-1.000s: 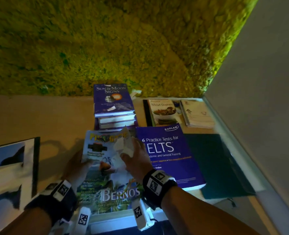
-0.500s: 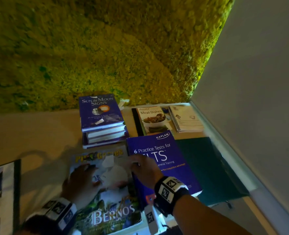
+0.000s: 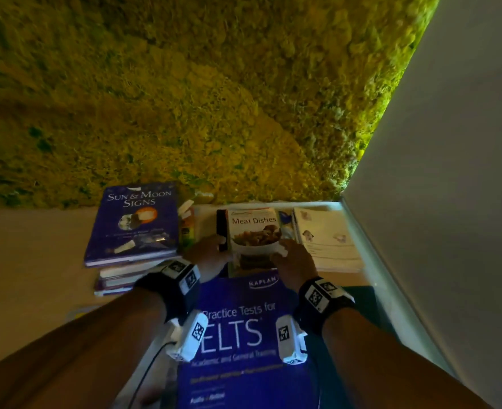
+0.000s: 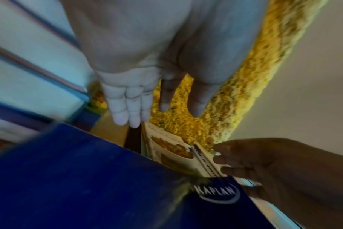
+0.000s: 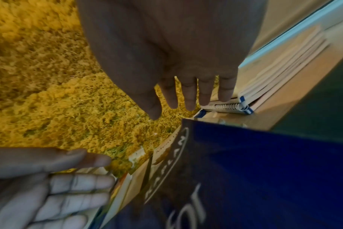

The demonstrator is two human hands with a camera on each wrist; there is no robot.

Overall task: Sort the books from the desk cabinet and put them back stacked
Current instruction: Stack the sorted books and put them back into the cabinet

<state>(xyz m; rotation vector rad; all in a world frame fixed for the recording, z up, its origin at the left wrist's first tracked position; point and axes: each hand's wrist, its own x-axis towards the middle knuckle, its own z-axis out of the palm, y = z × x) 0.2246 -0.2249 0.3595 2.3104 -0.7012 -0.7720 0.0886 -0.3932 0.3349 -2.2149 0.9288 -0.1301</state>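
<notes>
With my left hand (image 3: 210, 253) and right hand (image 3: 292, 262) flanking the Meat Dishes cookbook (image 3: 254, 231) at the bench's (image 3: 31, 255) back, fingers straight, grip not yet closed, I risk dragging the spiral notebook (image 5: 225, 106) underneath along.

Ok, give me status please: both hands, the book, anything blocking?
Left hand and right hand open, one at each side of Meat Dishes book. Book flat on desk, not lifted. Kaplan IELTS book lies directly below the wrists; spiral notebook close on right.
</notes>
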